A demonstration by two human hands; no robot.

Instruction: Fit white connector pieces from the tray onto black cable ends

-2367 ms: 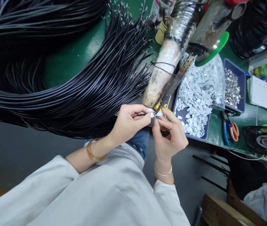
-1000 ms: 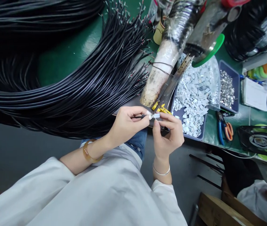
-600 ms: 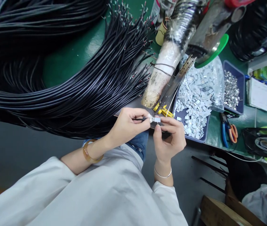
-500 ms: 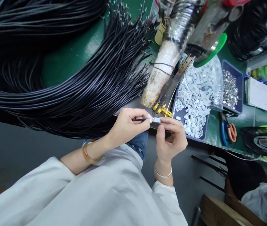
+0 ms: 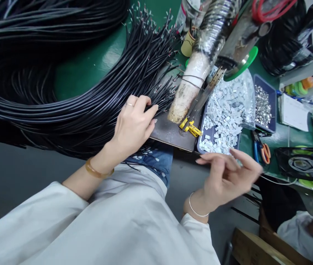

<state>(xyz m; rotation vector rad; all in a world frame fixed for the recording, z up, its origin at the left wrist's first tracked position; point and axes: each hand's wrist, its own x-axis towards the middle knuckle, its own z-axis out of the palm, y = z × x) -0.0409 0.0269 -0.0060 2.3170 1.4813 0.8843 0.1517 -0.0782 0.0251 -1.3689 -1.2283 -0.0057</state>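
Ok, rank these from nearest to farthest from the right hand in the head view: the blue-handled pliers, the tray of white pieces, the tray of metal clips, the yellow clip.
From the right hand:
1. Tray of white pieces, just above the fingertips.
2. Blue-handled pliers, to the right on the green bench. The yellow clip, up and left, is too close to call against them.
3. Tray of metal clips, farthest, up and right.

Light: bright, even, from overhead — no hard shadows on the green bench top (image 5: 90, 62).
Glare: sheen along the black cable bundle (image 5: 62, 99); pale glint on the bench just behind it.
Dim zone: grey floor in front of the bundle.
Blur: right hand (image 5: 228, 176) motion-smeared; left hand (image 5: 131, 125), on the bundle, sharp.
Distortion: wide-angle bowing at the edges — bundle curves strongly.
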